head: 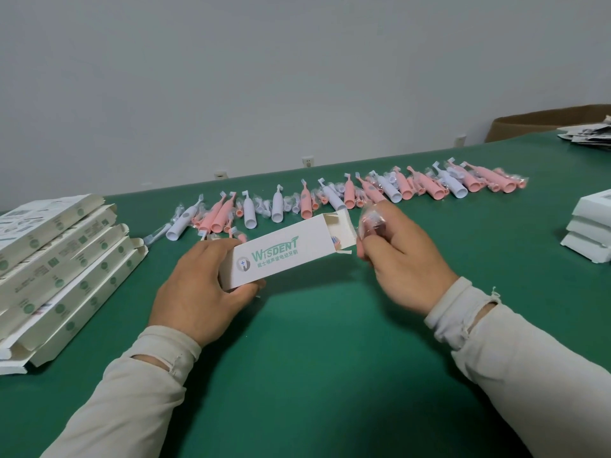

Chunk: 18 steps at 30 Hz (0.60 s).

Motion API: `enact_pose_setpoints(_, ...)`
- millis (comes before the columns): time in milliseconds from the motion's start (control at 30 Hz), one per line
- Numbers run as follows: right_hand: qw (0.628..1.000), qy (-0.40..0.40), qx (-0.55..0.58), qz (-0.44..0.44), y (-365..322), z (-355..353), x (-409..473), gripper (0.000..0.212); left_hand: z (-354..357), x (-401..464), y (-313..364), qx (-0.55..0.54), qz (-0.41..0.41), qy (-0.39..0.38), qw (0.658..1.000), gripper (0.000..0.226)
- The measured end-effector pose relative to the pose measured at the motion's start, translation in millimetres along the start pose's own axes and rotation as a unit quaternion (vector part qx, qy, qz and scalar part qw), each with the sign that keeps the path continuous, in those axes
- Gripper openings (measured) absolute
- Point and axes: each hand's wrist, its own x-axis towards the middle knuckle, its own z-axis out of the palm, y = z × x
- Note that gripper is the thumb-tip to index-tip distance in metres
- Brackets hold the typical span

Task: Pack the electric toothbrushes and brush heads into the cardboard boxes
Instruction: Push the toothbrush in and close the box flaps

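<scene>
My left hand (201, 285) grips the closed end of a white "Wisdent" cardboard box (281, 254), held a little above the green table. The box's right end is open, its flaps spread, and something coloured shows inside. My right hand (400, 259) pinches a brush head in a clear plastic wrapper (372, 224) just right of the open end. A long row of pink and white electric toothbrushes (330, 200) and wrapped brush heads lies across the table behind the box.
A fanned stack of white boxes with open flaps (62, 269) lies at the left. Three stacked white boxes (591, 226) sit at the right edge. Papers (588, 135) and a brown carton (542, 122) are at the far right.
</scene>
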Motion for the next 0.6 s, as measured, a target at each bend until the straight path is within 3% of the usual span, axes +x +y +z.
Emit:
enact_pose_setpoints(267,0.997,-0.061,-0.051,-0.002,12.1,-7.0,1.4,0.008,-2.2,-2.1,5.7,0.011,0.023,-0.008,1.0,0.061)
enact_pose_setpoints(467,0.966,-0.093,-0.226,-0.081,8.5,-18.0,3.6,0.023,-3.5,-3.1,6.0,0.009,0.03,-0.027,0.999,0.063)
enact_pose_setpoints(600,0.926,-0.105,-0.339,-0.132,1.8,-21.8,7.2,0.017,-3.8,-3.3,5.9,-0.001,0.031,-0.03,0.999,0.063)
